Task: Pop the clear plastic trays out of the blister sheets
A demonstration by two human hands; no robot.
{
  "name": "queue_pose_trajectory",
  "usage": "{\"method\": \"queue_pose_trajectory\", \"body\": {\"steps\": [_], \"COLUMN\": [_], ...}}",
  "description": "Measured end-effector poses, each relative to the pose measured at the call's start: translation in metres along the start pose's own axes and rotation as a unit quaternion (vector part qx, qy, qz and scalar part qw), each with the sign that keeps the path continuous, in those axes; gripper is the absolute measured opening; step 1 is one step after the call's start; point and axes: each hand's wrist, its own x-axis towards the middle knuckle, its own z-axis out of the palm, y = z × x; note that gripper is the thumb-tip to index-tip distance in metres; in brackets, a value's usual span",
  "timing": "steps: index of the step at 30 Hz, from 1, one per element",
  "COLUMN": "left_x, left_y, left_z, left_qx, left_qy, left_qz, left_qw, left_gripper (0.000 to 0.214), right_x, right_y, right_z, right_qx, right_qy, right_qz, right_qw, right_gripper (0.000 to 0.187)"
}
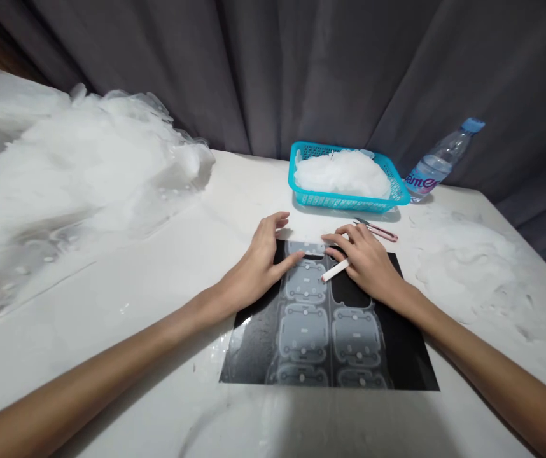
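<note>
A black mat (411, 356) lies on the white table in front of me. On it rests a clear plastic sheet (323, 331) of die-cut film shapes in two columns. My left hand (258, 264) lies on the sheet's upper left, fingers spread, index fingertip pressing the film. My right hand (368, 261) rests on the sheet's upper right edge and grips a thin white stick-like tool (335, 271), its tip pointing down-left onto the film.
A turquoise basket (344, 200) heaped with clear film pieces stands behind the mat. A pink knife (380, 230) lies beside it, a water bottle (438, 165) at its right. Big film piles sit at left (77, 165); scraps litter the right (473, 267). Grey curtain behind.
</note>
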Motion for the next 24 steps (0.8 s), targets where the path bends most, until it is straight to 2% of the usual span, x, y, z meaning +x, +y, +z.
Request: {"method": "queue_pose_trajectory", "body": {"steps": [2,4,7,9,11,12,14,16,18,21,24], "left_x": [-0.006,-0.014,-0.023,-0.025,-0.025,-0.025,-0.024,-0.024,-0.024,-0.023,-0.021], "left_y": [0.008,0.015,0.016,0.012,0.009,0.007,0.006,0.006,0.006,0.006,0.004], "left_z": [-0.01,-0.018,-0.022,-0.021,-0.02,-0.019,-0.019,-0.019,-0.019,-0.018,-0.018], "left_qx": [0.069,0.089,0.103,0.114,0.125,0.128,0.122,0.104,0.086,0.081,0.091], "left_qy": [-0.05,-0.177,-0.253,-0.263,-0.264,-0.262,-0.25,-0.235,-0.225,-0.23,-0.234], "left_qz": [0.066,0.123,0.173,0.184,0.186,0.187,0.185,0.175,0.157,0.136,0.152], "left_qw": [0.994,0.972,0.946,0.94,0.938,0.938,0.942,0.951,0.958,0.96,0.956], "left_gripper": [0.055,0.046,0.039,0.037,0.038,0.038,0.041,0.044,0.045,0.045,0.047], "right_x": [0.005,0.01,0.016,0.013,0.006,0.0,-0.011,-0.018,-0.02,-0.016,-0.014], "right_y": [0.008,0.016,0.023,0.019,0.007,-0.002,-0.019,-0.034,-0.043,-0.046,-0.043], "right_z": [0.003,0.004,0.0,-0.009,-0.023,-0.031,-0.045,-0.053,-0.055,-0.051,-0.045], "right_qx": [-0.022,-0.028,0.024,0.094,0.178,0.223,0.34,0.452,0.498,0.47,0.451], "right_qy": [-0.003,-0.01,0.006,0.051,0.091,0.089,0.039,-0.051,-0.106,-0.106,-0.091], "right_qz": [0.002,0.003,0.022,0.057,0.086,0.09,0.077,0.054,0.029,0.034,0.033], "right_qw": [1.0,1.0,0.999,0.993,0.976,0.967,0.937,0.889,0.86,0.876,0.887], "right_gripper": [0.03,0.035,0.033,0.033,0.042,0.049,0.069,0.079,0.072,0.038,0.012]}}
